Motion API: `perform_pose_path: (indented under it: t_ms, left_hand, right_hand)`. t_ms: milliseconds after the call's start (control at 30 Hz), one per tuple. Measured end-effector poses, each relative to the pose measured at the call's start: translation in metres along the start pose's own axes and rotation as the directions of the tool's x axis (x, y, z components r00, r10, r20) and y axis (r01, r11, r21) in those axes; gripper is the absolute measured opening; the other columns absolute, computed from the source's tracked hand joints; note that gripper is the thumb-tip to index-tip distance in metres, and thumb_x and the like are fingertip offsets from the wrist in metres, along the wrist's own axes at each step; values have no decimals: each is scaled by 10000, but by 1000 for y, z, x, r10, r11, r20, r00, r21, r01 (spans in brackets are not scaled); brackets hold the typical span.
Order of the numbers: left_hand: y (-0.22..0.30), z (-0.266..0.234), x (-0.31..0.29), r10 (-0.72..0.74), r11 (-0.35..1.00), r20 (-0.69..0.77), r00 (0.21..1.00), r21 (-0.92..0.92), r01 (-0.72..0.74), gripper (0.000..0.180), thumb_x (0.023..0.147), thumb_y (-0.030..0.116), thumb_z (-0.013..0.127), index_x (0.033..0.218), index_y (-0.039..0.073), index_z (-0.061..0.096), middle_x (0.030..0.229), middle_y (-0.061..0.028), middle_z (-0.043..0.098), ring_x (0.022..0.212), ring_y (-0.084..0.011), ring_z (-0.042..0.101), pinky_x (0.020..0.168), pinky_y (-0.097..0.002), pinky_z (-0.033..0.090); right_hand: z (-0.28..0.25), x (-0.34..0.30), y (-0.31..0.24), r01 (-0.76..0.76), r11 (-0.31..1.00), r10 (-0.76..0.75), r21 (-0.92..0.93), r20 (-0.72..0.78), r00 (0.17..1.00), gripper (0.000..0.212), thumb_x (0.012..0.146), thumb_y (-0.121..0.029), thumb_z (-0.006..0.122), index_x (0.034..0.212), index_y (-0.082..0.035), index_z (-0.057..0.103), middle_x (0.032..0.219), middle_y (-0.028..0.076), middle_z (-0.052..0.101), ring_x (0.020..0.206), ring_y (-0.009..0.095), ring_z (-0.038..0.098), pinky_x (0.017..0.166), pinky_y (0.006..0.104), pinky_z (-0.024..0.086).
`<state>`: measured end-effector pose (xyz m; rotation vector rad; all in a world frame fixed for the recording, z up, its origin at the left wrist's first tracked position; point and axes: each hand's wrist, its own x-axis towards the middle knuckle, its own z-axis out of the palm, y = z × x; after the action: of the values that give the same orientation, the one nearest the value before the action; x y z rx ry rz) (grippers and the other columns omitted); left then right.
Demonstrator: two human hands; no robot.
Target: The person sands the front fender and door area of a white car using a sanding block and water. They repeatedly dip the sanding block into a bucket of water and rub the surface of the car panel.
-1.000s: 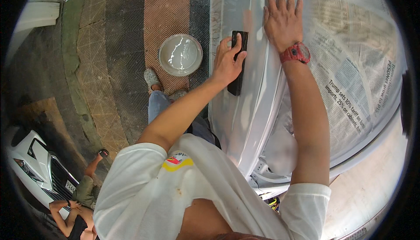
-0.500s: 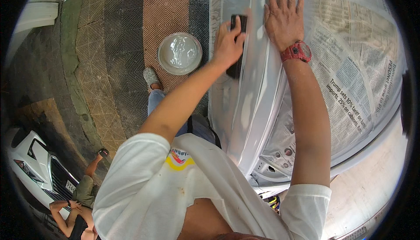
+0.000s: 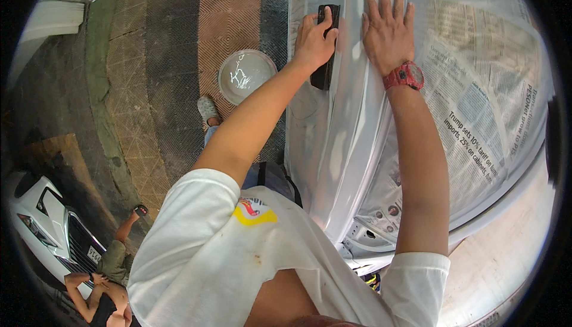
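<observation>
Flanking the hands (image 3: 388, 44), newspaper (image 3: 459, 106) right, basin (image 3: 222, 76) partly behind left forearm (image 3: 256, 112), white car (image 3: 39, 205)

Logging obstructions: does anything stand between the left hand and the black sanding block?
Nothing visible does: the left hand grips the black sanding block directly; the right hand lies flat to its right.

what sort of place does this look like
Probably a car body workshop: newspaper lies beside a grey panel, the left hand holds a black block against that panel, and a white car stands nearby.
</observation>
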<state>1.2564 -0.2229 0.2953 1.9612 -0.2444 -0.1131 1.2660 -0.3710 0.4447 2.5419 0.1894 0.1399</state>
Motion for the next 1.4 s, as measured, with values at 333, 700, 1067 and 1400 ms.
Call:
perform_pose_path:
  t_ms: [333, 700, 1067, 1400]
  left_hand:
    - [-1, -1, 11, 36, 998, -8, 999, -42, -36, 644, 1039, 285, 698, 1639, 145, 510, 1486, -354, 530, 1398, -507, 507, 1186, -518, 425]
    - [16, -80, -106, 125, 991, 153, 980, 27, -131, 644, 983, 228, 757, 1600, 199, 573, 1515, -276, 559, 1410, -468, 537, 1201, -500, 438]
    - [-165, -457, -359, -762, 507, -74, 644, 552, 662, 688, 984, 249, 717, 1641, 236, 516, 1539, -192, 626, 1401, -395, 608, 1210, -478, 463]
    - [-214, -548, -632, -916, 18, -324, 234, 552, 834, 806, 960, 413, 727, 1681, 194, 442, 1637, -215, 532, 1488, -395, 539, 1230, -457, 446]
  right_hand:
    - [-6, -1, 0, -17, 999, 16, 41, 35, 999, 557, 1132, -343, 448, 1647, -130, 468, 1772, 147, 324, 1651, 407, 242, 1330, 606, 200]
    - [-7, -11, 3, -41, 996, 36, 82, 62, 997, 541, 1124, -349, 485, 1619, -130, 507, 1764, 156, 340, 1643, 399, 267, 1326, 611, 210]
    - [-195, -103, -30, 35, 289, 363, 957, -143, 921, 358, 947, -242, 820, 1272, -98, 778, 1313, 154, 743, 1188, 304, 691, 1064, 434, 519]
    - [-458, -329, 128, -292, 557, 680, 777, -226, 697, 459, 935, -204, 799, 1376, -94, 736, 1315, 107, 765, 1136, 199, 701, 1059, 377, 540]
